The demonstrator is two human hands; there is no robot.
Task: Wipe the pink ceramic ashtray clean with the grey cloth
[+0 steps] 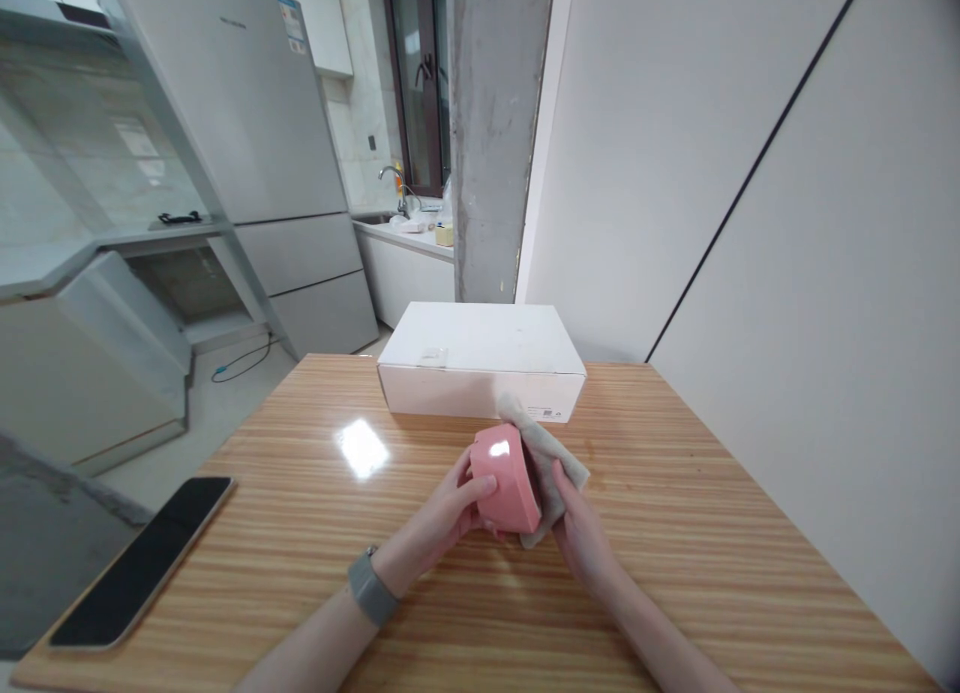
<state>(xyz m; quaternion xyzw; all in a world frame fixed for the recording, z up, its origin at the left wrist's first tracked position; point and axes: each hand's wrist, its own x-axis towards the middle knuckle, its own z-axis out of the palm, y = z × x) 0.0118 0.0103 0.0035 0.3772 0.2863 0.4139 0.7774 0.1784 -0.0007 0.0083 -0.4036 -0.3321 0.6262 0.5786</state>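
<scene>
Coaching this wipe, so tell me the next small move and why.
Probably rotate the pink bowl slightly with the left hand, so the cloth meets a fresh patch: the bowl is tipped on its side, the left hand grips it, and the right hand presses the cloth against only its right-facing side.

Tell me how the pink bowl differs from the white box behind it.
The pink bowl is small and rounded; the white box is rectangular and far larger. The bowl is tipped sideways, held by the left hand while the right hand holds a grey cloth against it; the box lies flat on the table, untouched. Both are single-coloured.
</scene>
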